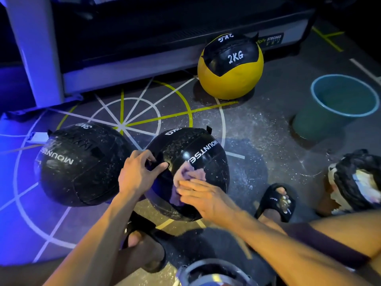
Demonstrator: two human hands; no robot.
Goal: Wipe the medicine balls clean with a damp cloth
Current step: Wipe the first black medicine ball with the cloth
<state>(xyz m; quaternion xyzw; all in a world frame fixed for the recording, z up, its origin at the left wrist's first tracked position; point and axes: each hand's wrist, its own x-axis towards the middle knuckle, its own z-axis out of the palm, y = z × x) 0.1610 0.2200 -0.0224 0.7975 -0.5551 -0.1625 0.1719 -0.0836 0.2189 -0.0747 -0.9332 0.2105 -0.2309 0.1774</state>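
Your right hand presses the cloth flat-fingered on the ball; unwiped surface lies above, while your left hand pinches its strap.

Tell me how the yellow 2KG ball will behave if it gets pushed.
The yellow ball is round and sits free on the flat floor, so it would probably roll. Its "2KG" mark suggests some heft, so likely a slow roll. Its dented, wrinkled skin hints it is soft and may settle quickly.
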